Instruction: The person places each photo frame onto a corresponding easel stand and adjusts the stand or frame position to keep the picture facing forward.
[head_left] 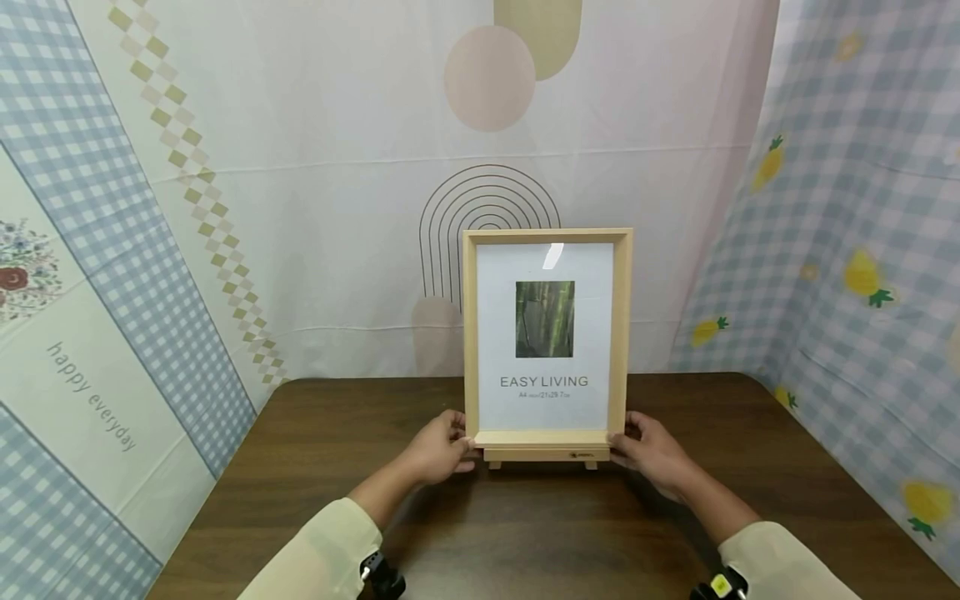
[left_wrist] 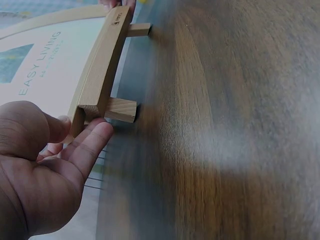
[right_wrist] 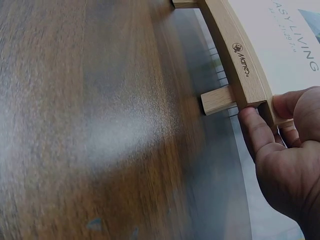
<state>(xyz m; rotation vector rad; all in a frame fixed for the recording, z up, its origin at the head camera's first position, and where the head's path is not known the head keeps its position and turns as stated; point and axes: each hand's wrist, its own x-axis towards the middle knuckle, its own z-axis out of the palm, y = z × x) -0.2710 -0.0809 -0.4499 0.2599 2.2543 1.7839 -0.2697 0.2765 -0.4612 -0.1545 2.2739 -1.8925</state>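
Observation:
A light wooden picture frame (head_left: pixel 621 333) with a white "EASY LIVING" sheet and a small bamboo picture stands upright on the ledge of a small wooden easel (head_left: pixel 546 455). My left hand (head_left: pixel 438 450) grips the frame's lower left corner, thumb on the front. At the lower right corner, my right hand (head_left: pixel 651 450) holds the frame the same way. In the left wrist view, fingers (left_wrist: pixel 92 145) reach under the end of the easel ledge (left_wrist: pixel 102 70). The right wrist view shows a fingertip (right_wrist: pixel 248 116) against the ledge's other end. Most of the easel is hidden behind the frame.
The easel's short feet (right_wrist: pixel 218 100) rest on a dark brown wooden table (head_left: pixel 360 408). Behind the table hangs a pale patterned cloth (head_left: pixel 337 250). Blue checked cloths hang at the left (head_left: pixel 135 208) and right (head_left: pixel 847 333).

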